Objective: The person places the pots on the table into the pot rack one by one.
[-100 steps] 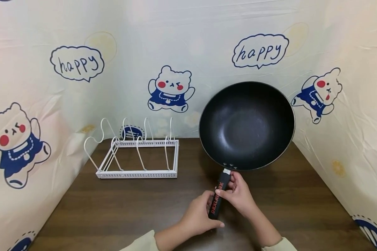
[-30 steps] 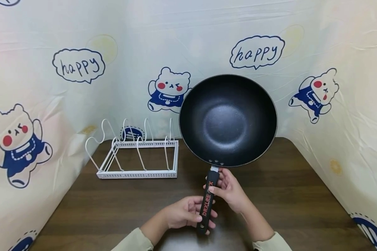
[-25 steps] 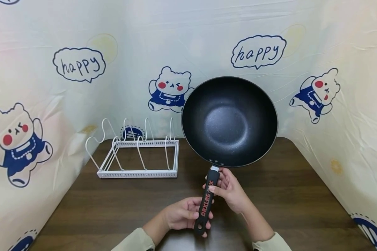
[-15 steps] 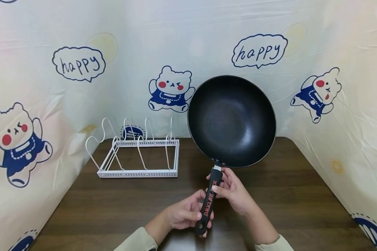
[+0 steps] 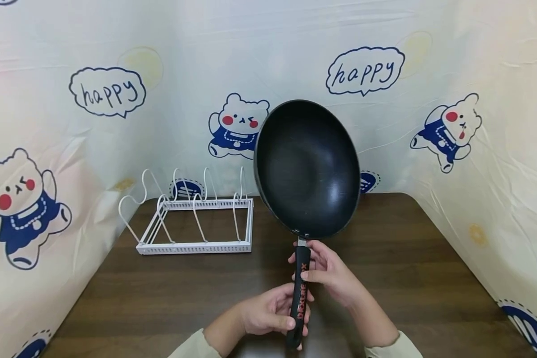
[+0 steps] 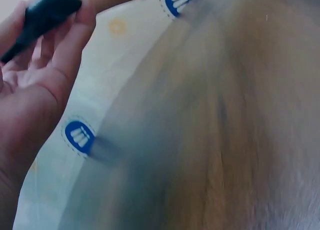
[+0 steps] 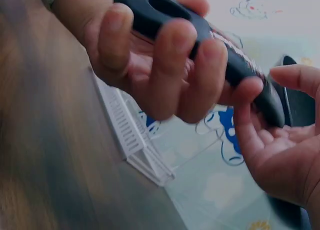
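Note:
A black wok (image 5: 306, 169) is held up over the table, its bowl raised and its dark inside turned partly toward the right. Near the end of its black handle (image 5: 300, 303), with red lettering along it, my left hand (image 5: 266, 313) grips with the thumb in front and fingers behind. Higher up, just below the metal neck, my right hand (image 5: 333, 273) pinches the same handle. In the right wrist view, curled left-hand fingers (image 7: 167, 65) wrap the end with its hanging hole. The left wrist view shows only the handle's end (image 6: 52, 10) above the left palm.
A white wire rack (image 5: 194, 247) with several upright loops stands on the brown table (image 5: 197, 298), left of the wok. Behind and at both sides hangs a pale printed cloth (image 5: 188, 59) with cartoon bears.
The wok has shifted left and turned, so its bowl looks narrower than before. My left hand, its thumb sticking out earlier, now holds the handle's lower end. The rack stays put.

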Motion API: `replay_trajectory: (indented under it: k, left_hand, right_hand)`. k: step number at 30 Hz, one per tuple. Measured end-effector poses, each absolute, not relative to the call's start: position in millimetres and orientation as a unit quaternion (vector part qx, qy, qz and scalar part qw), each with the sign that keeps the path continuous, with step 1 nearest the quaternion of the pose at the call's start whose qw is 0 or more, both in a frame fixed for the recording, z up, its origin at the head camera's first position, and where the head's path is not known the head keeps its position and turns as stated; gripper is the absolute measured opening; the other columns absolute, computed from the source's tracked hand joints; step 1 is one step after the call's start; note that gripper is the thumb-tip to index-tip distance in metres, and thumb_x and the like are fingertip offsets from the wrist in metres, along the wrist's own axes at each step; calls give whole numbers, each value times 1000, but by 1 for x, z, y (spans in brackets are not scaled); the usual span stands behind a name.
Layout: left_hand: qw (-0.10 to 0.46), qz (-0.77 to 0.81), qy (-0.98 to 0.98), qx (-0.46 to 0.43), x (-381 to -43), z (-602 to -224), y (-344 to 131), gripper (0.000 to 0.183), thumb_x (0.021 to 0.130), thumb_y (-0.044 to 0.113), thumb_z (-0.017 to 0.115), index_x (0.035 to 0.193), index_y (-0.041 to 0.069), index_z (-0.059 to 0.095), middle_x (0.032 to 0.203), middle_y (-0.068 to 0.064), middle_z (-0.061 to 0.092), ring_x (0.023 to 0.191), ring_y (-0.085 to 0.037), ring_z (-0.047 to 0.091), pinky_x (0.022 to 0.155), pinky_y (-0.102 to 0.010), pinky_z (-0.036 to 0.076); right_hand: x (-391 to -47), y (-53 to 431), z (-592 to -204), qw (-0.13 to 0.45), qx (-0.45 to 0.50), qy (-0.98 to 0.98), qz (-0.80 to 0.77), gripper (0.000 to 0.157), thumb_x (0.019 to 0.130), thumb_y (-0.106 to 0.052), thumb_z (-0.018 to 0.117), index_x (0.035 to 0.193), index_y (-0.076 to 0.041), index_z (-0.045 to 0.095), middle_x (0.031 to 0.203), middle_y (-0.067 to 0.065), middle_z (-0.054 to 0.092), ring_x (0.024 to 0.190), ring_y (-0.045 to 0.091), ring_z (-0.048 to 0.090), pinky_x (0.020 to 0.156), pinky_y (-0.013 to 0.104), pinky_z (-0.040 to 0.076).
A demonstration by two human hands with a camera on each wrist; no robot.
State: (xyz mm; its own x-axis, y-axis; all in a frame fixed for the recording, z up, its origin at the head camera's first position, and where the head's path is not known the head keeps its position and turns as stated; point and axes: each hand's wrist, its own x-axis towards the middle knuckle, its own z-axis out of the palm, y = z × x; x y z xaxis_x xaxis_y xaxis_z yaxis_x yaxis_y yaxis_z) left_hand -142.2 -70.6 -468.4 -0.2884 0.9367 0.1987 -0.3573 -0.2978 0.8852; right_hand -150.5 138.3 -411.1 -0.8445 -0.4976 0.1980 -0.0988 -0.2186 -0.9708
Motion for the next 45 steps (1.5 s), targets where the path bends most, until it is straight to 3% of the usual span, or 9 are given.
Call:
replay_trajectory:
  k: [7,14,22,34,45]
  left_hand:
    - [386,689,484,376,-135,-469,-64,60,96,14,63,133,-13,24,108,-4,54,96,-14,65,86,-29,53]
    - [331,684,529,378,-143,-469,-61,51,96,4,60,130,-16,27,105,-6,54,93,-13,64,87,-30,53]
    - [335,689,518,380,-141,-472,-66,52,96,6,61,133,-12,28,107,-8,54,94,-16,65,88,-33,54]
    - [289,692,541,381,-139,-465,-91,61,94,0,61,137,-16,21,107,-11,54,95,-17,64,86,-36,55]
    - [259,692,559,375,-143,-454,-112,61,94,-2,60,138,-16,21,106,-14,53,94,-19,64,85,-38,55]
  right_hand:
    - [-144,122,-399,114,-105,686,-711,57,80,3,74,127,11,44,96,14,66,78,24,67,78,33,56]
    - [-144,110,-387,34,-16,725,-688,50,73,10,77,117,7,53,90,16,66,76,26,67,76,35,57]
    - [-142,104,-393,24,-16,725,-688,50,71,11,78,116,4,55,89,15,63,69,23,61,63,28,53]
    - [-148,85,-395,26,-39,693,-719,49,72,8,81,115,4,59,92,16,65,74,25,65,74,30,55]
    - [-158,60,-387,10,-55,656,-753,48,70,14,78,113,8,58,87,15,62,68,21,62,66,27,54]
